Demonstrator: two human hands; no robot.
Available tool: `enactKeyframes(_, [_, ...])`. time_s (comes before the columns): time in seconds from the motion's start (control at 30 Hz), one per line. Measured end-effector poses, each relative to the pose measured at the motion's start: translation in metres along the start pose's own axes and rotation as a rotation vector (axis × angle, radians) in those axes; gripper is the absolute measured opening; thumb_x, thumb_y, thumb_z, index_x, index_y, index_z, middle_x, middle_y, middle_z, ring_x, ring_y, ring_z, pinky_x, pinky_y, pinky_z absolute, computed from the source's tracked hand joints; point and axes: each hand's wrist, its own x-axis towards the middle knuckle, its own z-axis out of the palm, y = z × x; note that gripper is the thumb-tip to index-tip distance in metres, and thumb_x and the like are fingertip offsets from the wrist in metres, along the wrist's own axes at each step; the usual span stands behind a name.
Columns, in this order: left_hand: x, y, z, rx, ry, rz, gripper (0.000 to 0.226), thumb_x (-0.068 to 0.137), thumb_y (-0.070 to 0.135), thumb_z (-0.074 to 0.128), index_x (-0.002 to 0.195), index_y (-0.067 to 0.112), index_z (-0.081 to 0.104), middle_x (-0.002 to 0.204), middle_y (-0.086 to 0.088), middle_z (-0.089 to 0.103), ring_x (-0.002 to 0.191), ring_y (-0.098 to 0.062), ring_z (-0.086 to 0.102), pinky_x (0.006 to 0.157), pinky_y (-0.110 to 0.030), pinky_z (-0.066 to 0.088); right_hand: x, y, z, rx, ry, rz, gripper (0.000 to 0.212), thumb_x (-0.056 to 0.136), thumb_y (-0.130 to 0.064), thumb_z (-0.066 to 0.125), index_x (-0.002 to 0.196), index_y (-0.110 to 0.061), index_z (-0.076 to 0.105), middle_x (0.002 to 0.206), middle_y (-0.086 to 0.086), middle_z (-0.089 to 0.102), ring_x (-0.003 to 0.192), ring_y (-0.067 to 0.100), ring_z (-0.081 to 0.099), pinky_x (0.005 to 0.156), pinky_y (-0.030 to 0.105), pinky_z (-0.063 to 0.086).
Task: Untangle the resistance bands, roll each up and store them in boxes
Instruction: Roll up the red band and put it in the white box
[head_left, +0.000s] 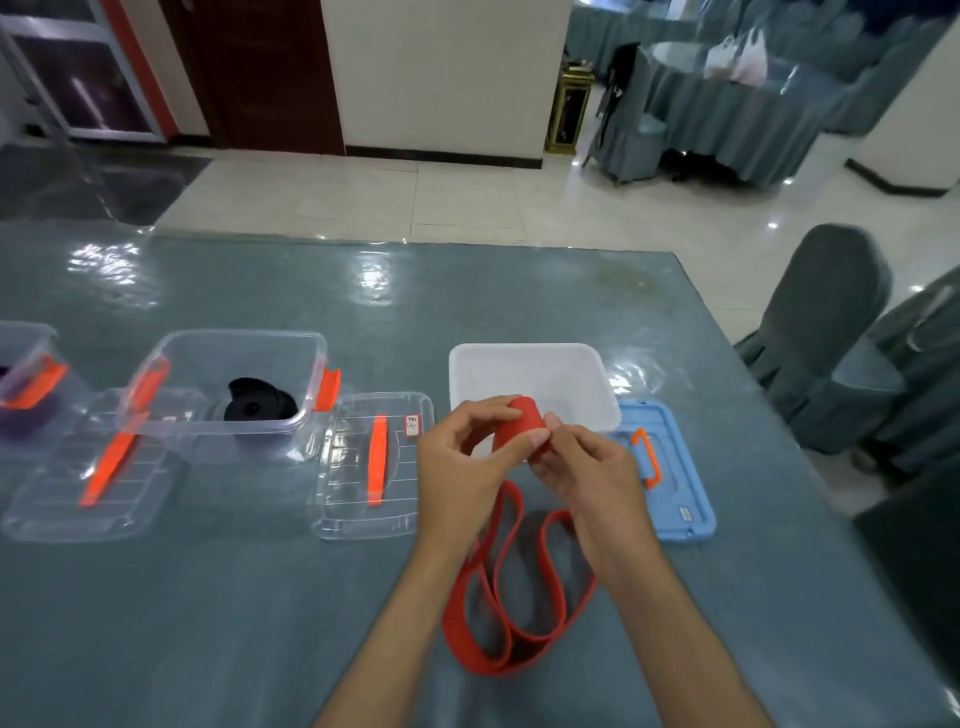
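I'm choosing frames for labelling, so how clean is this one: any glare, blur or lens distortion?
Head view: bright glare patches on the glossy table cover and floor; wide-angle bending curves the table's far edge and tilts the walls; the hands, left and right, and the red band are fairly sharp; the background chairs look soft.

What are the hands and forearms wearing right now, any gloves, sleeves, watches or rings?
Nothing that shows. The left hand and right hand are bare, with no gloves, rings or markings visible. Both forearms are uncovered down to the frame's lower edge: no sleeves, watch or wristband in view.
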Motion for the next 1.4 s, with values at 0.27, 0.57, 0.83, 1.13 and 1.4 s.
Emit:
enactKeyframes(0.27, [-0.004, -0.012, -0.005, 0.053, -0.138, -0.039, 0.041, 0.075, 0.004, 0.089, 0.11, 0.024, 0.081, 0.121, 0.005, 0.075, 0.119, -0.013, 0.071, 0.098, -0.022, 0.054, 0.001, -0.013, -0.004, 0.002, -0.086, 0.107, 0.035, 0.108, -0.02, 0.054, 0.113, 0.008, 0.074, 0.108, 0.028, 0.077, 0.105, 0.035, 0.076, 0.092, 0.035, 0.063])
enactKeyframes(0.57, [0.009, 0.008, -0.019, 0.149, -0.209, -0.034, 0.038, 0.095, 0.02, 0.076, 0.125, 0.043, 0.075, 0.125, 0.006, 0.075, 0.123, -0.019, 0.069, 0.107, -0.031, 0.052, 0.014, -0.027, -0.006, -0.314, -0.187, -0.068, 0.032, 0.091, -0.046, 0.07, 0.099, -0.018, 0.083, 0.1, 0.002, 0.081, 0.086, 0.016, 0.075, 0.073, 0.023, 0.059])
enactKeyframes(0.83, [0.017, 0.027, -0.022, 0.175, -0.331, 0.006, 0.034, 0.099, 0.015, 0.072, 0.131, 0.027, 0.075, 0.123, 0.003, 0.075, 0.121, -0.017, 0.068, 0.101, -0.022, 0.051, 0.019, -0.042, -0.012, -0.194, -0.324, -0.273, 0.03, 0.084, -0.019, 0.087, 0.111, -0.014, 0.076, 0.112, 0.011, 0.078, 0.095, 0.037, 0.079, 0.08, 0.044, 0.066])
enactKeyframes(1.13, [0.021, 0.031, -0.018, 0.002, -0.243, -0.027, 0.037, 0.095, 0.012, 0.075, 0.131, 0.02, 0.074, 0.123, -0.005, 0.074, 0.12, -0.021, 0.07, 0.103, -0.029, 0.053, 0.017, -0.035, -0.005, -0.049, -0.286, -0.298, 0.025, 0.09, -0.014, 0.082, 0.114, -0.009, 0.078, 0.119, 0.012, 0.077, 0.11, 0.033, 0.076, 0.09, 0.041, 0.064])
enactKeyframes(1.4, [0.02, 0.025, -0.006, -0.113, 0.081, -0.02, 0.028, 0.071, 0.029, 0.091, 0.095, 0.02, 0.079, 0.101, -0.01, 0.08, 0.097, -0.02, 0.076, 0.083, -0.023, 0.057, 0.017, -0.029, 0.003, -0.187, -0.277, -0.351, 0.025, 0.081, -0.008, 0.089, 0.097, -0.004, 0.07, 0.106, 0.008, 0.081, 0.106, 0.026, 0.078, 0.093, 0.034, 0.06])
